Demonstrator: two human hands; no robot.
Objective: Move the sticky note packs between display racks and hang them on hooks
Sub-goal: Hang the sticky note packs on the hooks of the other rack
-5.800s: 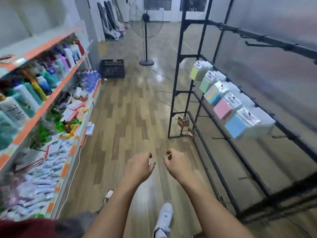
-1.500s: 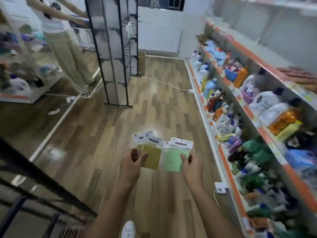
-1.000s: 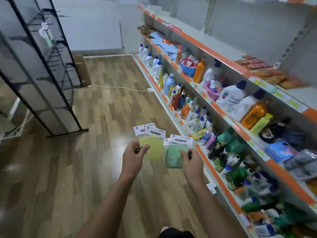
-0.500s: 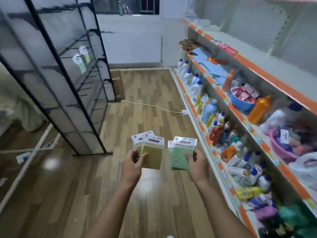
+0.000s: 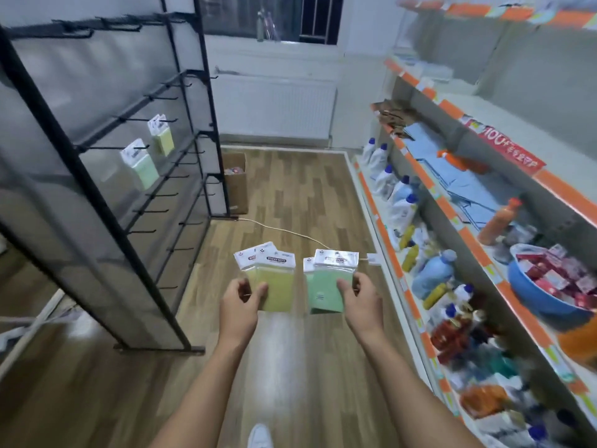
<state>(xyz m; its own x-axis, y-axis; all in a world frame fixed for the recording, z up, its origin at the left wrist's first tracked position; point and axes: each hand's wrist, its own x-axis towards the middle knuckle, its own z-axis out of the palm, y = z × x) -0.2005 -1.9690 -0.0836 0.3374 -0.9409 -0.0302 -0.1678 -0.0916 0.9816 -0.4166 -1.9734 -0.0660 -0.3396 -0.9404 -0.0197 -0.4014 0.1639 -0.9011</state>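
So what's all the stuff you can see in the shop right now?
yellow sticky note packs: a few, yellow, held in left hand
green sticky note packs: at least two, green, held in right hand
hanging packs: two, one green, one yellow, on rack hooks
display rack: one, black, left
shelves: orange-edged, right, with bottles
bowl: one, blue, right shelf
cardboard box: one, brown, floor behind rack
cable: one, white, floor
hands: left, right, each gripping packs
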